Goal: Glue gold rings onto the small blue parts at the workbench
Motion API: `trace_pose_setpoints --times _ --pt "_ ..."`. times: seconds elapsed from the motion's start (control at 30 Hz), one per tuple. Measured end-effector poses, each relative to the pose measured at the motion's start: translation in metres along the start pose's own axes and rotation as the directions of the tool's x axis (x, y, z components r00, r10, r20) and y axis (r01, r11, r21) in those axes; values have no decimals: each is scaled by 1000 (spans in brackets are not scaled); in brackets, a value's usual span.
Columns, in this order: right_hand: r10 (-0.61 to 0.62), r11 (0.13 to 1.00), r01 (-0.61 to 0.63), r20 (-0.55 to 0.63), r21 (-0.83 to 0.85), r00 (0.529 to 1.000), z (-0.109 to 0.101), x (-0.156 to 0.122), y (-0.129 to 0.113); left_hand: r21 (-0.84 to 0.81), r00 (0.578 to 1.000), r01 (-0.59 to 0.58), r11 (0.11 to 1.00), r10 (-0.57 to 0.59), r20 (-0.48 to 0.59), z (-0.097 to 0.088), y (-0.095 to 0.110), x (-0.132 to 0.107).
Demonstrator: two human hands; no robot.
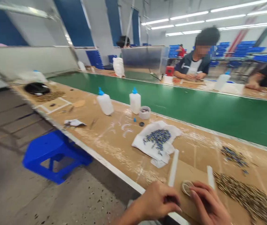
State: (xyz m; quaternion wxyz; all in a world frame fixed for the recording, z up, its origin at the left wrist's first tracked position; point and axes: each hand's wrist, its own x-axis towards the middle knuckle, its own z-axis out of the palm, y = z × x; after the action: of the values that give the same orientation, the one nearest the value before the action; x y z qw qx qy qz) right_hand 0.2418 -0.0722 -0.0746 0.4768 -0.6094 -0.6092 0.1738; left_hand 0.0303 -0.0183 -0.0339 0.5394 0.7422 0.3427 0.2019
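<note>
Left hand [155, 198]: curled, thumb near fingers; cannot tell whether it grips anything. Right hand [210, 204]: thumb and fingers pinch small, round, pale-rimmed disc [186, 188] above brown tabletop [195, 147], between two white strips [173, 168]. Rightward, heap of small brownish pieces [245, 193]. Farther, white cloth [140, 141] bearing small dark pieces [159, 136]; then blue-capped white plastic bottles [135, 102].

Brown-topped bench [121, 144] | blue-capped bottles [135, 103] | white cloth [140, 141] | pale strips [173, 168] | brownish heap of small pieces [245, 193] | smaller dark heap [234, 156]
</note>
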Motion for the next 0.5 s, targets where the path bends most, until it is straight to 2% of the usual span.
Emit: trace_pose_setpoints --times 0.07,0.13,0.33,0.43,0.5 --pt "103 994 -103 -1 25 995 -2 3 -6 51 1000 2 999 -2 9 -4 3 5" --pt "155 986 -153 -16 73 988 -1 8 -13 69 1000 8 998 -9 4 -8 6 8" --pt "216 952 -205 -23 227 976 -1 11 -21 105 1000 6 994 -9 28 -9 12 12" --pt "269 928 -224 -120 297 956 -4 6 -23 119 999 4 993 -8 36 -8 13 13" --pt "338 906 -256 -212 336 917 -5 0 -25 123 999 4 992 -9 42 -7 13 15"
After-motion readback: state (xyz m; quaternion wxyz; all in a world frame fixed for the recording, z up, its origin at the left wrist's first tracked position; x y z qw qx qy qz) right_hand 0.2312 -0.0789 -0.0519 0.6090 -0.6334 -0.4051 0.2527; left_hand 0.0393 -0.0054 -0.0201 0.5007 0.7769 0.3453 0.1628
